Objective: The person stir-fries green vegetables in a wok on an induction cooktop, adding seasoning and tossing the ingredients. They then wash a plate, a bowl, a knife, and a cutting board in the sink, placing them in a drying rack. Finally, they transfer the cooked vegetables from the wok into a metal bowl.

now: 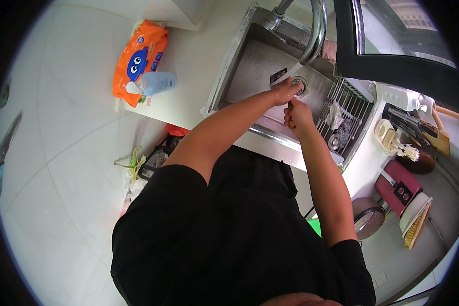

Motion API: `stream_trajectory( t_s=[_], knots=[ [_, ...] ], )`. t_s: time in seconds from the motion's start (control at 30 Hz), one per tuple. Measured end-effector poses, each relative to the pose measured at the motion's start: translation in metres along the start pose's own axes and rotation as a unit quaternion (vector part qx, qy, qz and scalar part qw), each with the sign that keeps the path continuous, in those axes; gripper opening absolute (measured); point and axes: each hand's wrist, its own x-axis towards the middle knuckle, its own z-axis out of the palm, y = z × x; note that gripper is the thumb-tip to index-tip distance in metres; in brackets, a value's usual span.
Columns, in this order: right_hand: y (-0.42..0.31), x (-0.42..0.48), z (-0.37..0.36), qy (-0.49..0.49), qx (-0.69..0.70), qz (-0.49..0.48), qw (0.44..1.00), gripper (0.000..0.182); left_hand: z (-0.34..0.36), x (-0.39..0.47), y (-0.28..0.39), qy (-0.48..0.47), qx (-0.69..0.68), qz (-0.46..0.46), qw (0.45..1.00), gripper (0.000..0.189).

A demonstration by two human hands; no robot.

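Note:
Both my hands are over the stainless-steel sink (244,80). My right hand (300,115) is closed around the yellow-brown handle (292,122) of a tool, perhaps a knife. Just beyond it, my left hand (285,93) is wet, with its thumb pointing toward the drain (300,86). A dark flat piece (278,76), possibly the tool's blade, shows past my left hand. My left fingers are partly hidden, so their grip is unclear. Above my hands arches the chrome faucet (318,30), and a whitish stream runs from its spout toward my left hand.
An orange wipes pack (145,57) and a pale-blue pump bottle (160,83) lie left of the sink. A wire rack (357,103) at the sink's right holds scrubbers (334,114). Brushes (407,151) and a maroon appliance (397,187) stand farther right. An open window frame (397,65) juts in overhead.

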Motion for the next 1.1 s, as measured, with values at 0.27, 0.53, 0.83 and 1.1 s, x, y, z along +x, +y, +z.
stream_trajectory(
  t_s=[0.27,0.53,0.83,1.1],
  knots=[
    [-0.003,-0.017,0.022,0.025,-0.157,-0.100,0.982,0.036,-0.015,0.031,-0.019,-0.041,-0.347,-0.259,0.900,0.067],
    [0.005,0.037,0.012,0.054,-0.419,-0.293,0.858,0.043,-0.048,-0.057,0.025,-0.059,-0.512,-0.328,0.792,0.035],
    [-0.028,0.117,0.076,0.052,-0.309,-0.322,0.894,0.070,-0.085,-0.114,0.072,0.011,-0.543,-0.382,0.748,0.040],
    [0.009,0.126,0.086,-0.118,-0.312,-0.223,0.916,0.104,-0.097,-0.099,0.041,0.013,-0.603,-0.372,0.706,0.044]
  ],
)
